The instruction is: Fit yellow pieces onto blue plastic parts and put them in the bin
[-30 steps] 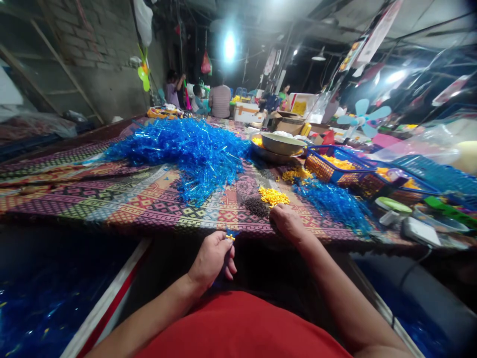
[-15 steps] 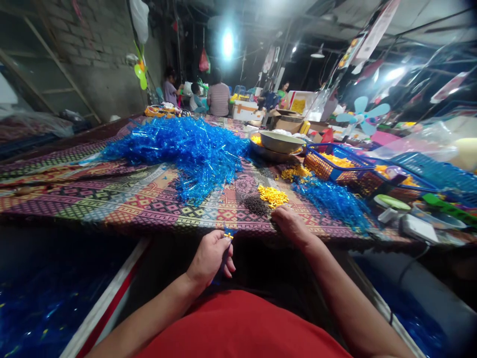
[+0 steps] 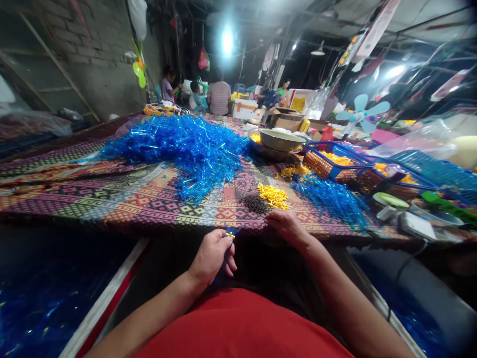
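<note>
My left hand is closed in front of the table edge, pinching a blue plastic piece with a small yellow part at its top. To the right, my right hand is at the table edge, just below the pile of small dark pieces and the pile of yellow parts. Its fingers are bent together; whatever is between the fingertips is too small to make out. A large heap of blue clear plastic pieces lies beyond on the patterned cloth.
On the right are a smaller blue heap, a blue basket of yellow parts, stacked metal bowls and a white box-shaped device. A blue-bladed fan stands behind. Several people sit farther back.
My right hand has shifted slightly left, toward the near side of the dark pile. My left hand keeps its hold, almost in the same place.
</note>
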`<state>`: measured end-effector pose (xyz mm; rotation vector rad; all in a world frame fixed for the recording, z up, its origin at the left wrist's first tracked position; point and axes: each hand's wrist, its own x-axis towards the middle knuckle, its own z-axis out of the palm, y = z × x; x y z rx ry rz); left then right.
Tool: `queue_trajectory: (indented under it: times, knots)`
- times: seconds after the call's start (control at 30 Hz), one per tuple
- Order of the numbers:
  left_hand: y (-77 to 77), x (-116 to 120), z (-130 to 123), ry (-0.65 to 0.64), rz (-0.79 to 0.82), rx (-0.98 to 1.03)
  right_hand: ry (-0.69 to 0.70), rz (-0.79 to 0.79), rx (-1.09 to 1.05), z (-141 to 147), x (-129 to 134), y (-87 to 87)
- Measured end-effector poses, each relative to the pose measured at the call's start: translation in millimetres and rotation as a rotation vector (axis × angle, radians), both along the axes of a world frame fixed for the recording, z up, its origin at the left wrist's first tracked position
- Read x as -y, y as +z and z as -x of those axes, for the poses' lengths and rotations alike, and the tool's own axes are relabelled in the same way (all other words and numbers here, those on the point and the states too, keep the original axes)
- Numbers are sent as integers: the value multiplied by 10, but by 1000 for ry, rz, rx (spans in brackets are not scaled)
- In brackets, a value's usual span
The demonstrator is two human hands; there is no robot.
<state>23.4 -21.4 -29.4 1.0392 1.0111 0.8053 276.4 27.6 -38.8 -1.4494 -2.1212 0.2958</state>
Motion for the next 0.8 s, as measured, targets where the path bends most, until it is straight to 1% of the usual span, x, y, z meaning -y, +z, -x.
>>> queue_trajectory:
  times: [0.13, 0.27, 0.33, 0.47, 0.57, 0.63, 0.73, 0.8]
  knots:
    - [16, 5, 1, -1, 0, 3, 17, 37, 117, 108, -29, 15]
    - [16, 6, 24, 6, -2, 2, 46, 57, 254, 71, -19, 34]
    - [15, 9, 29, 13, -8, 0, 50, 49, 258, 51, -4, 39]
    - [13, 24, 22, 3, -12, -1, -2, 42, 156, 57, -6, 43]
    - [15, 30, 20, -2, -15, -15, -18, 61, 31, 81, -11, 66]
    - [20, 25, 19, -1, -21, -25, -25, 108, -131, 109, 13, 87]
    - [34, 11, 1, -1, -41, -26, -63, 292, -488, 207, 111, 110]
    - [50, 2, -21, -1, -65, -21, -72, 420, -723, 323, 204, 114]
